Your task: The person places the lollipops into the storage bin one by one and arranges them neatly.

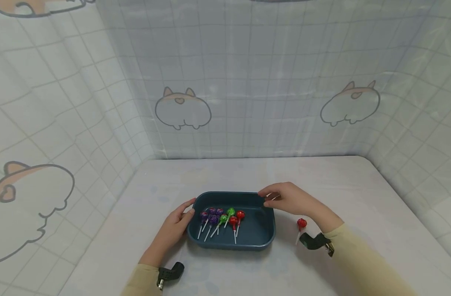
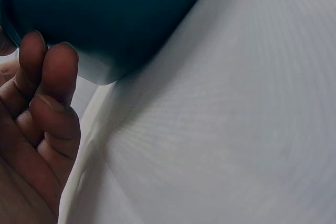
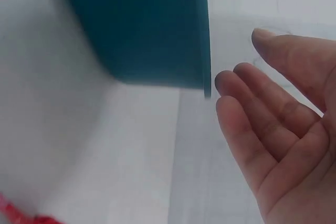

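Observation:
A dark teal tray sits on the table. Inside it, towards the left, lie several purple-wrapped lollipops, two green lollipops and two red lollipops. At the tray's left end, my left hand grips the rim, thumb on top and fingers against the outer wall; those fingers show in the left wrist view. My right hand hovers by the back right corner, holding nothing. In the right wrist view its loosely bent fingers stand just apart from the tray's rim.
Right of the tray, one red lollipop lies on the white table, near the right wrist's dark strap mount. Another strap mount is on the left wrist. A grid-patterned curtain with cartoon animals surrounds the table's back and sides.

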### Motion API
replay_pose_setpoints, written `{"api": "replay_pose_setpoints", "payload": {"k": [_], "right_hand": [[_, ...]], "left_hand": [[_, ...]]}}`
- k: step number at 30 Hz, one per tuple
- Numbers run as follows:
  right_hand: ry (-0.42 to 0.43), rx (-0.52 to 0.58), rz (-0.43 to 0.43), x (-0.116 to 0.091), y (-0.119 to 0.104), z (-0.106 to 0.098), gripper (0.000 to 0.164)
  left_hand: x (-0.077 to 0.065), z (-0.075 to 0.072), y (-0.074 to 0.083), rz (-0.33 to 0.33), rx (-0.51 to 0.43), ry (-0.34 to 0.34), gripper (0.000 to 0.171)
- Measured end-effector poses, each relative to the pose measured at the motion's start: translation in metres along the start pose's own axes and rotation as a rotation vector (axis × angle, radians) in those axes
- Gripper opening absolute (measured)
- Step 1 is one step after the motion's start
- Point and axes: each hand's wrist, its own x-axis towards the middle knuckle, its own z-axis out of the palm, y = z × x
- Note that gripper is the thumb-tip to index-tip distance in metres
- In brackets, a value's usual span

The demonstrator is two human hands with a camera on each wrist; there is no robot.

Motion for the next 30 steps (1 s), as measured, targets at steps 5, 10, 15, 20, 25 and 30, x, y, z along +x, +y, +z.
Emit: {"api": "replay_pose_setpoints", "payload": {"k": [5, 10, 15, 20, 25, 30], "right_hand": [[0.026, 0.029, 0.019, -0.01, 0.007, -0.004, 0.036], [0.07, 0.035, 0.036, -0.02, 0.014, -0.008, 0.034], [0.114, 0.018, 0.062, -0.03, 0.022, -0.01, 0.033], [0.137, 0.05, 0.116, -0.044, 0.033, -0.011, 0.036], [0.153, 0.083, 0.183, -0.06, 0.046, -0.009, 0.04], [0.17, 0.091, 0.239, -0.077, 0.058, -0.005, 0.039]], "left_hand": [[0.001, 0.0, -0.003, -0.002, 0.0, 0.004, 0.047], [0.002, 0.001, -0.006, 0.005, -0.005, 0.001, 0.046], [0.003, 0.001, -0.007, 0.013, -0.009, 0.002, 0.046], [0.003, 0.001, -0.008, 0.009, -0.014, -0.001, 0.047], [0.003, 0.001, -0.007, 0.01, -0.015, 0.001, 0.047], [0.003, 0.0, -0.005, 0.015, -0.019, 0.0, 0.046]]}}
